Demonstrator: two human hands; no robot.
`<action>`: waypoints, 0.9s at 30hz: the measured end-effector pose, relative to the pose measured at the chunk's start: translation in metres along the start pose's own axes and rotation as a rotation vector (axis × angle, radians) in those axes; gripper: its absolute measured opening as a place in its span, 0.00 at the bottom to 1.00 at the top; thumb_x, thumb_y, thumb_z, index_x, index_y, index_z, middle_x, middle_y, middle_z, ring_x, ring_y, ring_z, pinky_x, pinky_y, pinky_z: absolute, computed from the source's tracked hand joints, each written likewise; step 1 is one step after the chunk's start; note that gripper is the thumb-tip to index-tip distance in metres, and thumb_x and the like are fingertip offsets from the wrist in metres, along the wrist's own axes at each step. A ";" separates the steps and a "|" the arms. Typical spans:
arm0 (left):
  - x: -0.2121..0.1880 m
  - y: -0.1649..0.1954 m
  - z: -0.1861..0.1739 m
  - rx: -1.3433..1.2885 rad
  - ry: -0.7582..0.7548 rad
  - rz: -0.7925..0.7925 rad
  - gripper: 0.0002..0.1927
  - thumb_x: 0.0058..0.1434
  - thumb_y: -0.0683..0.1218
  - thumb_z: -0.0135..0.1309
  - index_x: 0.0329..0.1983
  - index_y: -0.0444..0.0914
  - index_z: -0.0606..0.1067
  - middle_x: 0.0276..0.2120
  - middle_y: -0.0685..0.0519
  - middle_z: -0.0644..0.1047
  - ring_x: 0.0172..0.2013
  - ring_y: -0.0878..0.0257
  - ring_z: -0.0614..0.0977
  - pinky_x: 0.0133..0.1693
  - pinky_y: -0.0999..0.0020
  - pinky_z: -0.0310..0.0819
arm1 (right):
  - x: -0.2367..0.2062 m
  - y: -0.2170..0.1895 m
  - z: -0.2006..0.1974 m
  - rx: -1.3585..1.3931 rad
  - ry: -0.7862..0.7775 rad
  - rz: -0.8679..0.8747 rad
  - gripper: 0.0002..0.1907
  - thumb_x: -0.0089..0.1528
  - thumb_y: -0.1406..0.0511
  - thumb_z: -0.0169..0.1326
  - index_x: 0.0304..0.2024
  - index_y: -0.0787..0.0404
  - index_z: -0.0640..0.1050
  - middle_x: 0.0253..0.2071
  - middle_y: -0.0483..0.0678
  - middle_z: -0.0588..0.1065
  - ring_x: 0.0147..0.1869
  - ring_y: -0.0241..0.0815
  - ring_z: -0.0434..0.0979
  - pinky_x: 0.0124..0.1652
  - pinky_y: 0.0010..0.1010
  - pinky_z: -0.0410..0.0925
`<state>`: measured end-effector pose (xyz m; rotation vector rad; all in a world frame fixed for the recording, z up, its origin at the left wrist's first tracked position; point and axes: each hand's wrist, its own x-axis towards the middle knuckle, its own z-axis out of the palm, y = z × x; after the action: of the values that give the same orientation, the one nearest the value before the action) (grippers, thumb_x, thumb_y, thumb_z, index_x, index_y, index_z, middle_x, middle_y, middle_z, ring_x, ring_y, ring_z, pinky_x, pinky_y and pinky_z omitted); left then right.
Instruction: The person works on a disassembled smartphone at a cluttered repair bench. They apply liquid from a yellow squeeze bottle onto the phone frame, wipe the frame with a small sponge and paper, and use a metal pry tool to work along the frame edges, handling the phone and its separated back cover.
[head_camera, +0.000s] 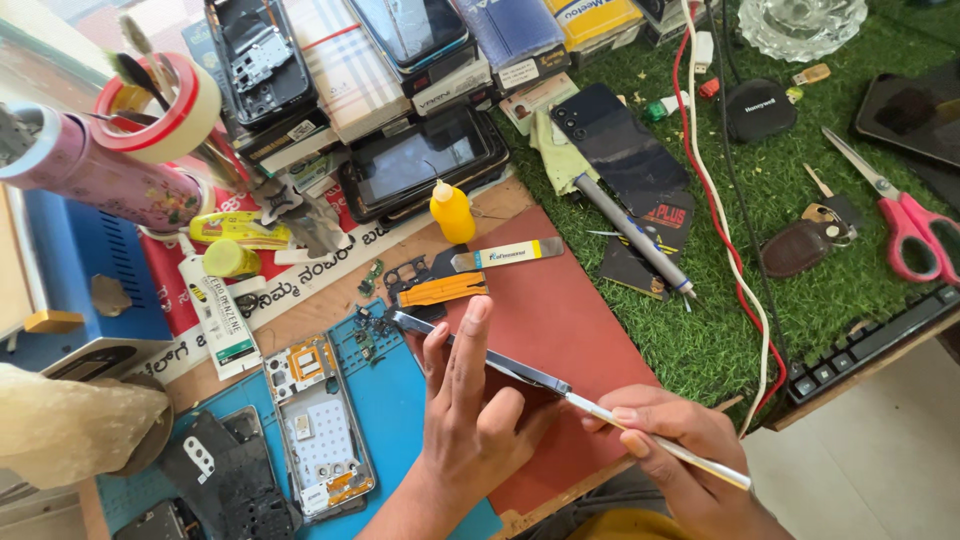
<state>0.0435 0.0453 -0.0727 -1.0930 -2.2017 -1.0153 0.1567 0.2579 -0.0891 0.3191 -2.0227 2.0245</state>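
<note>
The left hand (470, 415) grips a phone (480, 352) held on edge, fingers closed around it from the near side with the index finger extended up across its face. The right hand (690, 455) is clamped in a pen grip on a thin metal tool (650, 438), whose tip meets the phone's edge just beside the left thumb.

Both hands work above a red mat (570, 320). Directly beyond the left fingertips lies a black part with an orange flex cable (440, 287), and beyond that a flat metal pry blade (510, 254) and a small yellow bottle (452, 212). To the left of the left hand, on a blue mat (400, 400), rests an opened phone frame (318, 425) (internal board exposed).

Beyond the right hand, on green artificial turf (800, 300), lie a grey pen-shaped driver (630, 235) and a dark phone back (615, 140). Well apart to the right sit pink-handled scissors (900, 220) and a keyboard edge (870, 345).
</note>
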 end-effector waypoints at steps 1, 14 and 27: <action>0.000 0.000 0.000 -0.001 -0.008 -0.014 0.30 0.49 0.49 0.77 0.35 0.39 0.63 0.69 0.26 0.58 0.69 0.37 0.66 0.66 0.35 0.58 | 0.003 -0.002 -0.001 -0.011 -0.005 0.001 0.10 0.70 0.72 0.51 0.54 0.65 0.74 0.47 0.62 0.81 0.51 0.49 0.86 0.50 0.37 0.78; -0.001 -0.002 -0.004 -0.038 -0.009 -0.005 0.33 0.50 0.49 0.78 0.48 0.39 0.66 0.71 0.32 0.55 0.71 0.30 0.62 0.67 0.35 0.57 | 0.023 -0.016 -0.014 0.082 -0.084 0.136 0.08 0.67 0.73 0.52 0.48 0.67 0.77 0.44 0.59 0.82 0.49 0.50 0.85 0.49 0.39 0.77; -0.003 0.000 -0.004 0.013 -0.034 -0.015 0.28 0.51 0.51 0.76 0.43 0.38 0.69 0.71 0.34 0.57 0.71 0.31 0.62 0.68 0.34 0.55 | 0.023 -0.022 -0.015 0.032 -0.116 0.186 0.08 0.67 0.72 0.53 0.48 0.67 0.78 0.44 0.57 0.83 0.47 0.46 0.86 0.47 0.35 0.77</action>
<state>0.0452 0.0405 -0.0725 -1.0971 -2.2438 -0.9951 0.1428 0.2739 -0.0603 0.2691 -2.1635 2.1966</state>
